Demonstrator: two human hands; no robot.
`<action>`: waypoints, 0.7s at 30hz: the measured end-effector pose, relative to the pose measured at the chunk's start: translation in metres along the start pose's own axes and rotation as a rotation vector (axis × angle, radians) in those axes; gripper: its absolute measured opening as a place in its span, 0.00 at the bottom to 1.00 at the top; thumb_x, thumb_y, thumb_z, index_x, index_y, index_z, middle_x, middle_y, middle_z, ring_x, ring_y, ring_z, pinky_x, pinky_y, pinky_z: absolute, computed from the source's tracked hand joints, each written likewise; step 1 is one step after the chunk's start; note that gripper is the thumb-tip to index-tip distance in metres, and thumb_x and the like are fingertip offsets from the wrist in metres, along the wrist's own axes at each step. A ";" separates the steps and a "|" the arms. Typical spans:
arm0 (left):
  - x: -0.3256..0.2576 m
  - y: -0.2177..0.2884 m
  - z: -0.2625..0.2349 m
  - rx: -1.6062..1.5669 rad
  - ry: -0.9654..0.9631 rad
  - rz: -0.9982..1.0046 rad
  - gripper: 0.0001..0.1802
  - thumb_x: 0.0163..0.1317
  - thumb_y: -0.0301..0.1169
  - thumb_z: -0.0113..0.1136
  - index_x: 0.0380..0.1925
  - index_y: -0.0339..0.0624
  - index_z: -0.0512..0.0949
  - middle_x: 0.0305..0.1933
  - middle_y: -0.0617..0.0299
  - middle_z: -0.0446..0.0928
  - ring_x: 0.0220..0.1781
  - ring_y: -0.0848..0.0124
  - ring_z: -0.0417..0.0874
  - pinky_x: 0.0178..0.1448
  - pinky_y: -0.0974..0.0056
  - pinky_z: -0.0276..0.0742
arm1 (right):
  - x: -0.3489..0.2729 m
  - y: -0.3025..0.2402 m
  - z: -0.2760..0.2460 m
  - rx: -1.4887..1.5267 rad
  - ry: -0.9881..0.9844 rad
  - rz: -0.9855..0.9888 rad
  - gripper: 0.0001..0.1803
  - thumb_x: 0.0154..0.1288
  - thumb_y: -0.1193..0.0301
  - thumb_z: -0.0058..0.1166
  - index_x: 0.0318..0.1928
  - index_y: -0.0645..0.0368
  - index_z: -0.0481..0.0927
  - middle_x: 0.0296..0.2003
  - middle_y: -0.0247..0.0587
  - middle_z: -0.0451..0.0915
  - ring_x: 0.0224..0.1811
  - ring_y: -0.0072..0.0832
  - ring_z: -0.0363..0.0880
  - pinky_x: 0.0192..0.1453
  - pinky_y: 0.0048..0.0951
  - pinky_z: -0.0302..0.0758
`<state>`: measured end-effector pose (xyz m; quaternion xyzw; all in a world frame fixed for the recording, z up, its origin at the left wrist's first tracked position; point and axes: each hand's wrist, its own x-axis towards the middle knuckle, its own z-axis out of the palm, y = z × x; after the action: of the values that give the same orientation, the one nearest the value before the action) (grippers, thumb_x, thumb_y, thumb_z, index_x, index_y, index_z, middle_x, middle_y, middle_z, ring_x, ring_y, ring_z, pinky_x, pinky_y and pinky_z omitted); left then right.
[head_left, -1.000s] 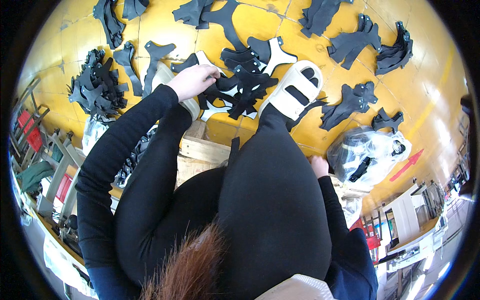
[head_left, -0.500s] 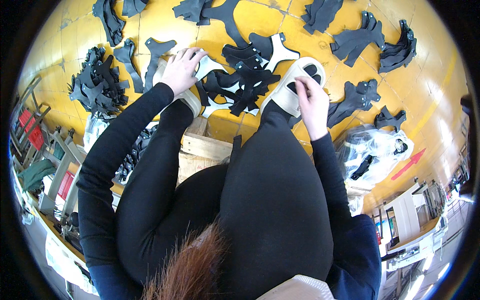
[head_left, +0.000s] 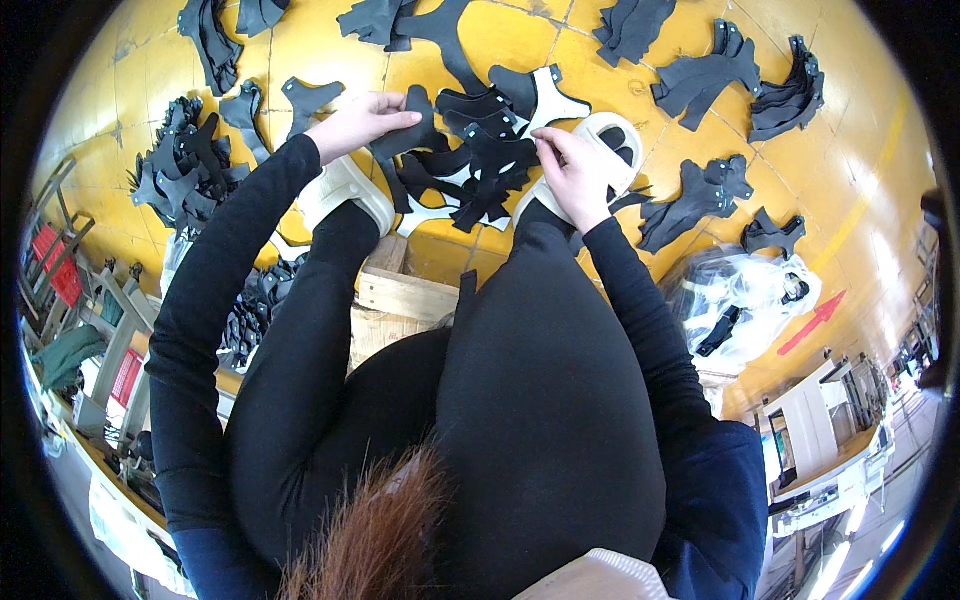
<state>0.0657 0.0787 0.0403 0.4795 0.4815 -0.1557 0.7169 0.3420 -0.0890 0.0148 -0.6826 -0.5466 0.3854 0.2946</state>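
between the thumb and fingers of the left hand [head_left: 356, 122], see a black piece [head_left: 422, 132] pinched near its upper end; cannot see all the fingers, partly tucked behind it, nor follow its lower edge, lost among dark layers. at the right hand [head_left: 580, 180], see thumb and forefinger close together, right by the edge of the heap [head_left: 488, 150]; cannot tell whether pinching a piece there or merely hovering over it.

between the two hands, find the heap itself, too tangled to count. on its side nearer the body, see a white piece [head_left: 425, 213], partly covered. under the left wrist, find the left sandal [head_left: 345, 195], toe end hidden; behind the right hand, the right sandal [head_left: 622, 135], partly blocked from view.

left of the left hand, see a forked piece [head_left: 308, 100], lower part hidden by the wrist, and farther out a dense stack [head_left: 190, 165]. well beyond both hands, see a bundle [head_left: 635, 30] cut off by the upper edge. right of the right hand, find a clear bag [head_left: 745, 310]; cannot make out most of its contents through the glare. between the forearms, see wooden boards [head_left: 405, 295], mostly hidden by the legs [head_left: 545, 400].
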 end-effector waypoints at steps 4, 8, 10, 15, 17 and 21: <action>-0.007 0.021 0.008 -0.070 0.083 0.063 0.20 0.65 0.33 0.59 0.54 0.35 0.71 0.38 0.68 0.77 0.40 0.80 0.77 0.51 0.74 0.73 | 0.002 -0.003 0.000 0.020 -0.016 0.023 0.08 0.65 0.75 0.55 0.43 0.60 0.82 0.32 0.40 0.83 0.31 0.27 0.80 0.37 0.25 0.74; -0.007 0.027 0.006 -0.323 0.016 0.049 0.26 0.62 0.29 0.62 0.59 0.37 0.67 0.37 0.66 0.77 0.38 0.79 0.77 0.48 0.73 0.73 | 0.003 -0.006 -0.002 0.008 -0.035 0.001 0.11 0.64 0.74 0.56 0.46 0.58 0.81 0.35 0.39 0.83 0.33 0.26 0.80 0.38 0.26 0.74; -0.010 0.032 0.005 -0.370 0.000 0.039 0.26 0.61 0.28 0.63 0.59 0.40 0.68 0.37 0.67 0.77 0.36 0.80 0.77 0.46 0.73 0.73 | 0.005 -0.013 -0.006 0.017 -0.115 0.022 0.15 0.63 0.74 0.57 0.51 0.56 0.79 0.40 0.40 0.82 0.39 0.28 0.80 0.44 0.26 0.74; -0.016 0.054 0.008 -0.347 -0.090 0.102 0.26 0.62 0.29 0.63 0.59 0.43 0.69 0.37 0.69 0.77 0.36 0.80 0.78 0.47 0.74 0.74 | 0.034 -0.047 -0.003 0.289 -0.081 -0.096 0.28 0.62 0.73 0.59 0.63 0.59 0.69 0.54 0.43 0.78 0.56 0.33 0.77 0.64 0.30 0.68; -0.014 0.050 0.012 -0.428 -0.044 0.135 0.27 0.62 0.29 0.64 0.60 0.43 0.68 0.39 0.66 0.77 0.39 0.79 0.79 0.49 0.74 0.74 | 0.039 -0.049 0.011 0.662 -0.228 0.211 0.26 0.64 0.73 0.58 0.62 0.61 0.70 0.53 0.44 0.79 0.54 0.30 0.78 0.63 0.29 0.69; -0.006 0.041 0.015 -0.292 0.117 0.204 0.28 0.66 0.34 0.58 0.65 0.42 0.64 0.54 0.59 0.74 0.55 0.70 0.77 0.61 0.67 0.71 | 0.059 -0.050 0.013 1.038 -0.343 0.487 0.16 0.69 0.72 0.54 0.55 0.61 0.74 0.47 0.42 0.83 0.48 0.23 0.81 0.56 0.24 0.74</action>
<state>0.0990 0.0846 0.0681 0.4251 0.4889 0.0176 0.7615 0.3111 -0.0204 0.0372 -0.4832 -0.1545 0.7631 0.4004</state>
